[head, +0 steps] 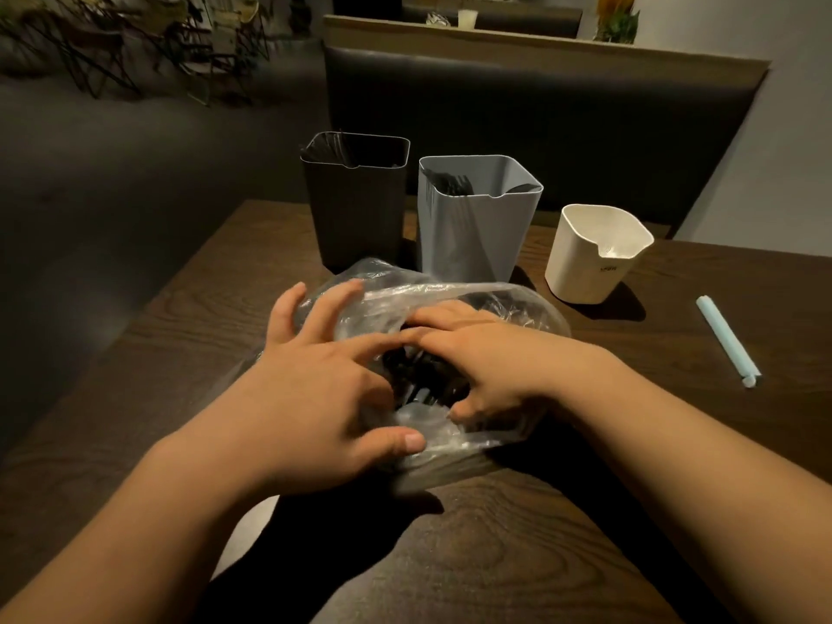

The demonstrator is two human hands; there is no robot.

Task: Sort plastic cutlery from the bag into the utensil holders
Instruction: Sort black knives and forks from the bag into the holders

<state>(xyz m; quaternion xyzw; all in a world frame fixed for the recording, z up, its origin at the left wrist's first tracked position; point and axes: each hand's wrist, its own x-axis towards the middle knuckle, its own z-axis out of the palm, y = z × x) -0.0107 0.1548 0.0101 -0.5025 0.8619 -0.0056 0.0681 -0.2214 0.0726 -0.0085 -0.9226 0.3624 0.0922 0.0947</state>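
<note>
Head view: the camera is looking down over two bare forearms at a dark wooden tabletop (189,335) in a dim room.
Bag: a clear plastic bag (450,295) is lying on the tabletop at mid-frame, just in front of the holders, its mouth gaping between the two hands.
Contents: black plastic cutlery (418,376) is lying bunched inside the bag; the single pieces are too dark to tell apart.
Left side: the left hand (310,398) is resting on the bag's left part, fingers spread and nearly straight, the thumb pressing crumpled plastic down at the near edge; it is gripping nothing.
Right side: the right hand (477,358) is reaching into the bag's mouth, fingers curling down among the cutlery; whether they are closing round a piece cannot be told.
Far left holder: a tall black holder (355,209) is standing upright behind the bag, dark pieces leaning in its left corner.
Middle holder: a tall grey holder (477,227) is standing just beside the black one, black forks (450,184) showing inside it.
Right holder: a shorter white holder (594,258) is standing apart from the grey one, to its right.
Far right: a pale blue stick (727,340) is lying flat on the tabletop, well apart from the bag.
Background: a dark padded bench back (540,119) is rising behind the tabletop.
</note>
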